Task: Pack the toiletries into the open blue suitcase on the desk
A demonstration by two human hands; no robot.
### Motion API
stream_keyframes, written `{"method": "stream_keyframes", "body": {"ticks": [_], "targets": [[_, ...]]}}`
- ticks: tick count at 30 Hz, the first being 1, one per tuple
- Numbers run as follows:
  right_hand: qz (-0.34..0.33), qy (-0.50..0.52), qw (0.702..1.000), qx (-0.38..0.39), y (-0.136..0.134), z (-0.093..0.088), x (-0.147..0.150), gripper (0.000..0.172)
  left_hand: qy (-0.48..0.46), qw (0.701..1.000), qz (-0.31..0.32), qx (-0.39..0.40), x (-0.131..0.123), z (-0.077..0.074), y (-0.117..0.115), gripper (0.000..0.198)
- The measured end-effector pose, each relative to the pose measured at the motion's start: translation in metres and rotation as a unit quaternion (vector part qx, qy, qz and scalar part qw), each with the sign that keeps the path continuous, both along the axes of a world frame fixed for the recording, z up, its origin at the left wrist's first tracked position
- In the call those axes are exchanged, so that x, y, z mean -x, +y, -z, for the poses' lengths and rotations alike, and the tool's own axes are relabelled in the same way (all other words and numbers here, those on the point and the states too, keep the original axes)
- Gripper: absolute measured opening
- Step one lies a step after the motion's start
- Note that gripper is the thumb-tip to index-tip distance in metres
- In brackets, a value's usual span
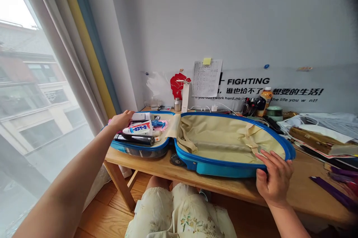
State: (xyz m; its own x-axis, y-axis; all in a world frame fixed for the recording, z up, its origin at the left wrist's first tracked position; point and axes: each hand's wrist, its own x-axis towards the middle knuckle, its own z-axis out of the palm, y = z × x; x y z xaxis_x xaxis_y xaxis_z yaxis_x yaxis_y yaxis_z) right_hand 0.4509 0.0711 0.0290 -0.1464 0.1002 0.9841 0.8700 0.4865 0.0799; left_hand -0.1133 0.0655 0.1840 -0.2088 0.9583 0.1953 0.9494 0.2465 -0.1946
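A small blue suitcase lies spread open on the wooden table. Its right shell (pixel 223 169) has a cream lining (pixel 215 130) and straps, with nothing packed inside. In the left shell (pixel 145 152) lie a white toothpaste tube (pixel 138 129), a black cylinder (pixel 135 139), a white box (pixel 140 116) and a blue pump top (pixel 158 123). My left hand (pixel 121 120) is at the far left of that shell, beside the white box; its fingertips are hidden. My right hand (pixel 275 178) rests on the right shell's near rim, fingers stretched over the edge and thumb outside.
Along the back of the table stand a silver bottle (pixel 177 104), a white power strip (pixel 185 98), an orange-brown bottle (pixel 264 102) and a green-lidded jar (pixel 274 113). Bags and papers (pixel 321 137) and a purple item (pixel 334 193) lie right. A window and curtain (pixel 81 44) are left.
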Motion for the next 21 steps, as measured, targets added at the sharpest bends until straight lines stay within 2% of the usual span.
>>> {"method": "stream_keyframes", "body": {"ticks": [2,4,7,9,12,15,18,21], "targets": [[-0.009,0.003,1.0,0.002,-0.001,-0.001,0.001,0.041,0.011,0.999,0.015,-0.033,-0.014,-0.014,-0.003,0.049],[-0.011,0.007,1.0,0.004,-0.002,-0.002,0.002,0.041,0.018,0.996,0.032,-0.078,-0.039,-0.031,-0.006,0.047],[-0.005,0.003,1.0,0.003,-0.003,-0.003,0.003,0.041,0.008,0.99,0.086,-0.11,-0.098,-0.051,-0.009,0.047],[-0.007,-0.003,1.0,0.002,-0.004,-0.003,0.003,0.039,0.017,0.982,0.169,-0.081,-0.147,-0.055,-0.01,0.045],[-0.008,0.0,1.0,0.006,-0.005,-0.002,0.002,0.037,0.035,0.949,0.314,-0.009,-0.223,-0.044,-0.008,0.042],[0.002,0.005,1.0,0.02,-0.006,-0.001,0.001,0.038,0.054,0.903,0.425,0.035,-0.286,-0.022,0.001,0.038],[0.003,0.0,1.0,0.028,-0.008,-0.002,0.001,0.037,0.067,0.88,0.465,0.076,-0.329,0.0,0.015,0.034],[-0.005,-0.005,1.0,0.028,-0.01,-0.004,0.002,0.036,0.065,0.869,0.473,0.131,-0.353,0.014,0.027,0.035]]}}
